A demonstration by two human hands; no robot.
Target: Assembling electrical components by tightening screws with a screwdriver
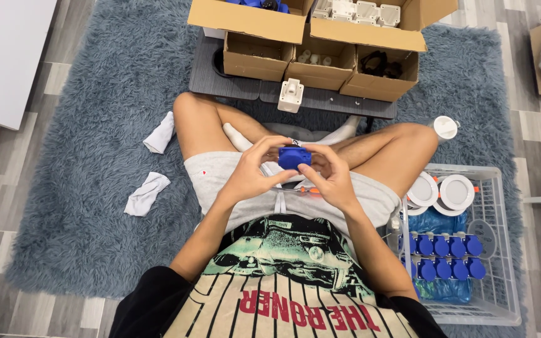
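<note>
A home floor turned piecework station: a shaggy blue-grey rug [95,206] on wood-look flooring [7,288], cardboard boxes [320,62] of small parts, a white basket [496,294] of blue pieces.

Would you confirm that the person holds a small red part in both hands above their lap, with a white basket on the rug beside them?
Not quite: the part is blue, not red, as the head view shows. Both the left hand and right hand hold it above the lap, and the white basket sits beside them.
</note>
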